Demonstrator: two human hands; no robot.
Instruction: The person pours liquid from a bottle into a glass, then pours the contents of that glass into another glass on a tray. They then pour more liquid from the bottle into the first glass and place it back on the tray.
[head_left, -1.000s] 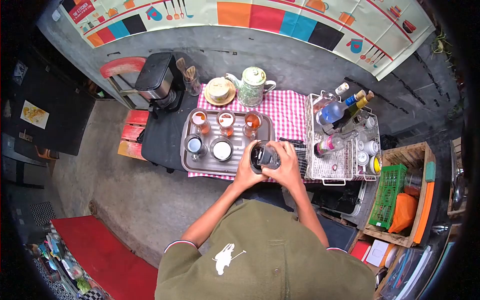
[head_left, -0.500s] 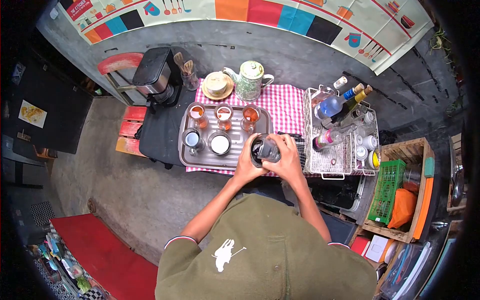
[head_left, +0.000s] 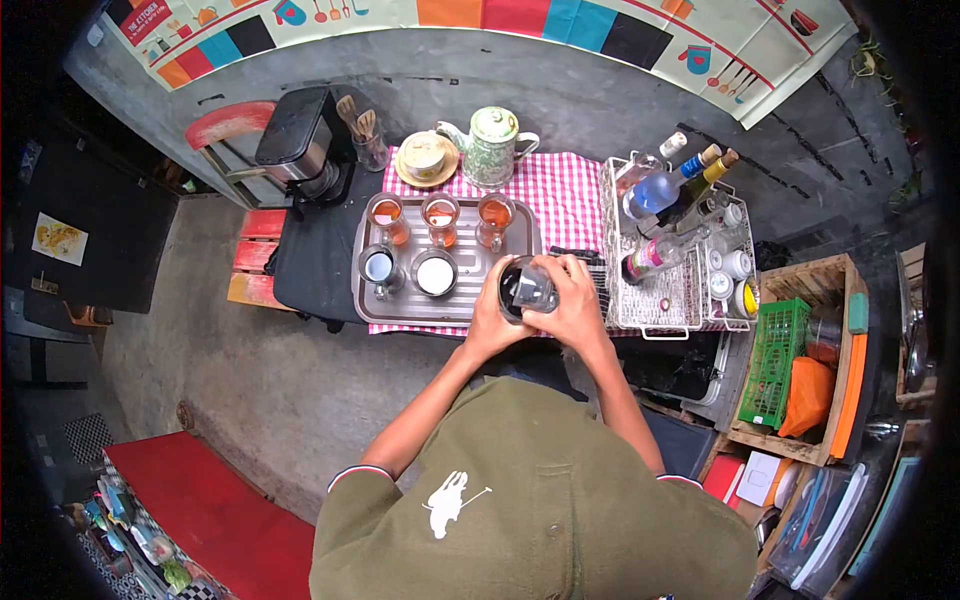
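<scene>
Glassware (head_left: 528, 290), clear with dark contents or base (can't tell which), sits between both hands just off the tray's (head_left: 450, 314) right end. Left hand (head_left: 490, 318) clamped on its left side, right hand (head_left: 576, 305) on its right; each grip open about glass-wide, fingers curled and hiding the sides. Wall banner (head_left: 550, 22) reads "THE KITCHEN"; bottle labels too small to read. Tray on checked cloth (head_left: 570, 195) holds three amber drinks (head_left: 440, 220), a white-topped glass (head_left: 436, 273) and a mug (head_left: 380, 270). Teapot (head_left: 491, 155) behind, wire basket (head_left: 680, 290) to the right
</scene>
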